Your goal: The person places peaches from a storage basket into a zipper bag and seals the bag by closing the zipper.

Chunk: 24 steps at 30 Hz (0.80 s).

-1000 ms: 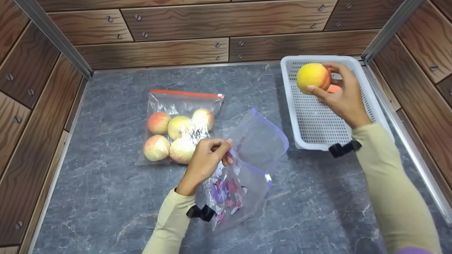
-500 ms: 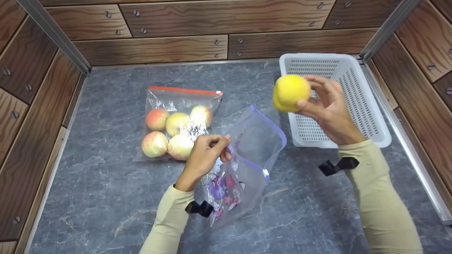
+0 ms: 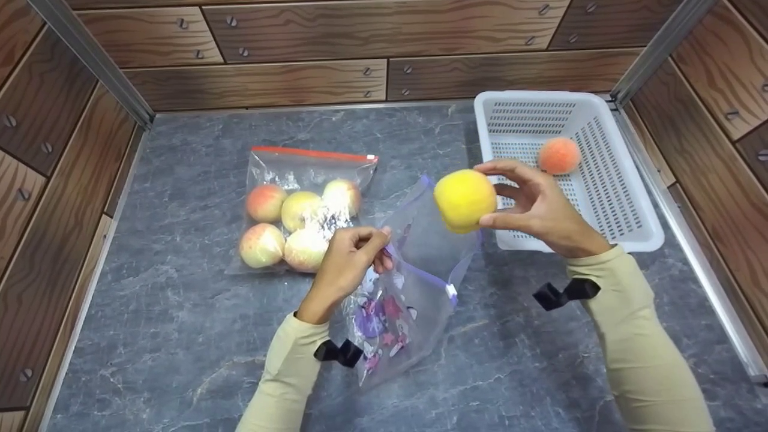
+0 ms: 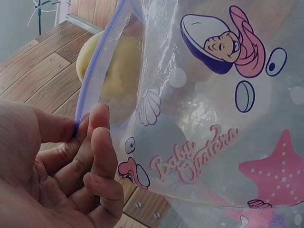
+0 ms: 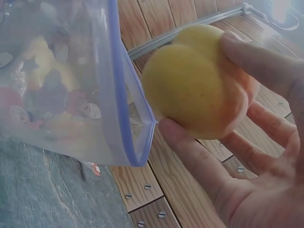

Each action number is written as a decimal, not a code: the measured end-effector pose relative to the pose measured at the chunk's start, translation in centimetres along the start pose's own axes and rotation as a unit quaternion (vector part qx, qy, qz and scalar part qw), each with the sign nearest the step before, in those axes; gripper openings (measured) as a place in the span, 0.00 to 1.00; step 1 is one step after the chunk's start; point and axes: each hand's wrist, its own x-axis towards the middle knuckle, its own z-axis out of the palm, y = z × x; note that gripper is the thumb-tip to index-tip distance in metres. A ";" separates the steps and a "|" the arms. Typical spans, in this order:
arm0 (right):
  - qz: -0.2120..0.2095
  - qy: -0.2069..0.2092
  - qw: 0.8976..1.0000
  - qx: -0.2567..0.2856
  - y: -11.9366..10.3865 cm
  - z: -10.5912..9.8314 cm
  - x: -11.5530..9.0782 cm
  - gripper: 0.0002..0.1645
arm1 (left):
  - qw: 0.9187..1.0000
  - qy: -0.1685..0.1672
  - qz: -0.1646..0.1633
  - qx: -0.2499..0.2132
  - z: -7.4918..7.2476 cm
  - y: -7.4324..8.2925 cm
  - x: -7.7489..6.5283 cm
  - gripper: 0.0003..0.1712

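Note:
My left hand (image 3: pixel 348 264) pinches the purple-edged rim of a clear zip bag (image 3: pixel 414 324) printed with pink and purple sea figures. In the left wrist view the bag (image 4: pixel 209 104) shows a starfish and a shell, and thumb and finger hold its edge. The bag's mouth stands open, a white slider at its near corner. My right hand (image 3: pixel 534 207) grips a yellow peach (image 3: pixel 465 200) above that mouth. The right wrist view shows the peach (image 5: pixel 190 85) with a reddish side, held between thumb and fingers beside the purple rim.
A red-topped zip bag (image 3: pixel 312 154) holding several peaches (image 3: pixel 262 246) lies left of the open bag. At the right stands a white perforated basket (image 3: pixel 489 168) with one orange-red peach (image 3: pixel 559 156) inside. Wood-patterned walls (image 3: pixel 252 84) enclose the dark marbled table (image 3: pixel 180 336).
My right hand has carried the yellow peach left and toward me, from over the basket to above the open bag. The peach left in the basket is now uncovered. My left hand keeps its hold.

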 end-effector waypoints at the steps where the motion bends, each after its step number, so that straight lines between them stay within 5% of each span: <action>1: 0.000 -0.014 1.000 -0.006 0.0 0.0 0.0 0.40 | 1.000 0.000 0.001 0.000 0.0 0.0 0.0 0.21; 7: -0.003 -0.049 0.999 -0.013 0.0 -0.1 -0.2 0.35 | 1.000 -0.008 0.005 0.001 -0.2 0.2 0.1 0.20; 24: -0.017 0.058 0.998 0.025 0.0 -1.5 0.3 0.27 | 1.000 -0.007 0.000 -0.014 -0.4 -0.1 -0.1 0.20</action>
